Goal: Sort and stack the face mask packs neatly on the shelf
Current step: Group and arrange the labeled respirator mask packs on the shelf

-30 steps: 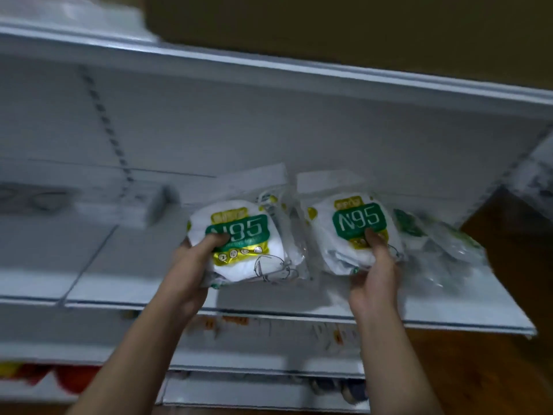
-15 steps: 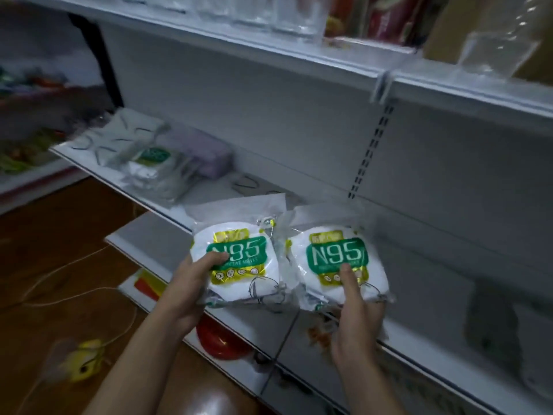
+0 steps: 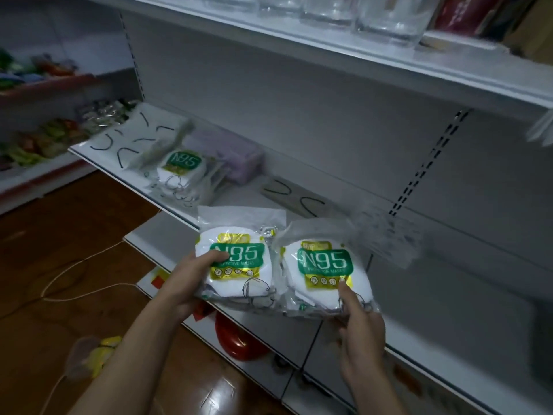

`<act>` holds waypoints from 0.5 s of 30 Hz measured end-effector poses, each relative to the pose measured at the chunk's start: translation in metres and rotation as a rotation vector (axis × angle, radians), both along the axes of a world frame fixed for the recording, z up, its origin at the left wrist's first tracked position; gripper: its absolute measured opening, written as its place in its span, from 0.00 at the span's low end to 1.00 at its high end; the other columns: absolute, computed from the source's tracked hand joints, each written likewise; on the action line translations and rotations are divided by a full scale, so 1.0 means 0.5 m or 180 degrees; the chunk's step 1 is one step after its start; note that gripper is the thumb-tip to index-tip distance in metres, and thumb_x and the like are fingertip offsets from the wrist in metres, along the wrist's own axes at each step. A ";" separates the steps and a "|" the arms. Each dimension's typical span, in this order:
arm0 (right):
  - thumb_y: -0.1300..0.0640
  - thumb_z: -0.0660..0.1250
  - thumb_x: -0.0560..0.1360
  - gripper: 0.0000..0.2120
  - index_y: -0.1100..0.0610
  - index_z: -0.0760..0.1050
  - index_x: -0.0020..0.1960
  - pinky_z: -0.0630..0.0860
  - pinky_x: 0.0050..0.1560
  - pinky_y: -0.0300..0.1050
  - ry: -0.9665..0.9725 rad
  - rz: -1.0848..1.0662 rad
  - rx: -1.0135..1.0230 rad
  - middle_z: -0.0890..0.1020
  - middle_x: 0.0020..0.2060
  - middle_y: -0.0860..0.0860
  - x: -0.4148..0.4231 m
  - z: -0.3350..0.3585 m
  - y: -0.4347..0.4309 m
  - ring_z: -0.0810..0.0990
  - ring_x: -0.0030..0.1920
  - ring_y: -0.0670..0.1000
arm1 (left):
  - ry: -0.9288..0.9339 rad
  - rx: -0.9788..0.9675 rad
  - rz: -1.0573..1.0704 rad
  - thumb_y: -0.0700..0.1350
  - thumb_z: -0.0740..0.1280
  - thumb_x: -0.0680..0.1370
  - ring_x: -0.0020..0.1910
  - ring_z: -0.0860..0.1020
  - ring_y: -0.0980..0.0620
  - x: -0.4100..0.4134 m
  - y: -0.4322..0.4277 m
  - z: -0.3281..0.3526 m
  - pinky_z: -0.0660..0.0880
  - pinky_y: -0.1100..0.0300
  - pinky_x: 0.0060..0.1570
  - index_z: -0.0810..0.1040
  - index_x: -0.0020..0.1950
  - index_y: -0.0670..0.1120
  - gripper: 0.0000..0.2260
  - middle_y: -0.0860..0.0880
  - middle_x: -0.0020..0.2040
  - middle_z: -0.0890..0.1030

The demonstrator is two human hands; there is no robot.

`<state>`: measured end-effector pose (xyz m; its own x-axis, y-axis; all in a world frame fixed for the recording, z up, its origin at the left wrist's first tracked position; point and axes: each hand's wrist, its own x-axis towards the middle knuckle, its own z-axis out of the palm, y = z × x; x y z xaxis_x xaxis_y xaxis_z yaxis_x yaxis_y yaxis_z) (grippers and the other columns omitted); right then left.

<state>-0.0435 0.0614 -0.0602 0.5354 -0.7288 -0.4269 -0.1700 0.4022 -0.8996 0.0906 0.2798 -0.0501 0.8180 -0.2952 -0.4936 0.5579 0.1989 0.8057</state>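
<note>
Left grip [image 3: 188, 280], right grip [image 3: 362, 333] bare; forearms [image 3: 134, 354] bare to frame edge.

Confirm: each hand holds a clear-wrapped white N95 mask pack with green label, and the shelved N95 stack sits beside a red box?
Box colour is wrong. Head view: the shelved N95 stack sits beside a lilac box, not red. Rest holds.

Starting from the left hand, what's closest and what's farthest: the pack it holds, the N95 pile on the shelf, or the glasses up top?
In the head view:
1. Held pack: gripped in the left hand, touching it.
2. N95 pile: on the middle shelf, up and left.
3. Glasses: on the top shelf, high to the right.
</note>
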 end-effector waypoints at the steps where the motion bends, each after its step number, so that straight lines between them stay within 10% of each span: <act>1: 0.41 0.77 0.63 0.23 0.57 0.80 0.46 0.71 0.41 0.46 0.0161 0.0070 0.0012 0.83 0.39 0.51 0.003 -0.009 -0.011 0.80 0.40 0.53 | -0.0044 0.0075 -0.0028 0.40 0.69 0.74 0.45 0.84 0.40 0.014 -0.007 0.000 0.83 0.53 0.38 0.74 0.64 0.37 0.20 0.37 0.53 0.84; 6: 0.30 0.77 0.50 0.30 0.53 0.82 0.40 0.78 0.53 0.60 0.0398 0.0450 0.0021 0.85 0.43 0.55 0.042 -0.023 -0.053 0.83 0.48 0.60 | -0.0131 0.0296 -0.0141 0.41 0.69 0.75 0.43 0.85 0.42 0.077 -0.037 0.013 0.83 0.53 0.42 0.75 0.63 0.36 0.19 0.37 0.52 0.84; 10: 0.50 0.81 0.63 0.31 0.44 0.73 0.63 0.82 0.49 0.59 -0.0093 0.0330 -0.0313 0.82 0.53 0.45 0.079 -0.022 -0.069 0.84 0.51 0.53 | -0.0304 0.0481 -0.0117 0.41 0.67 0.76 0.40 0.85 0.44 0.125 -0.057 0.029 0.82 0.58 0.36 0.75 0.62 0.36 0.16 0.37 0.52 0.84; 15: 0.62 0.77 0.68 0.14 0.50 0.78 0.50 0.82 0.46 0.59 -0.0181 0.0438 -0.0376 0.85 0.42 0.49 0.113 -0.034 -0.087 0.84 0.43 0.53 | -0.0354 0.0696 -0.0143 0.41 0.68 0.75 0.42 0.84 0.43 0.176 -0.072 0.034 0.83 0.56 0.39 0.76 0.62 0.35 0.18 0.37 0.53 0.84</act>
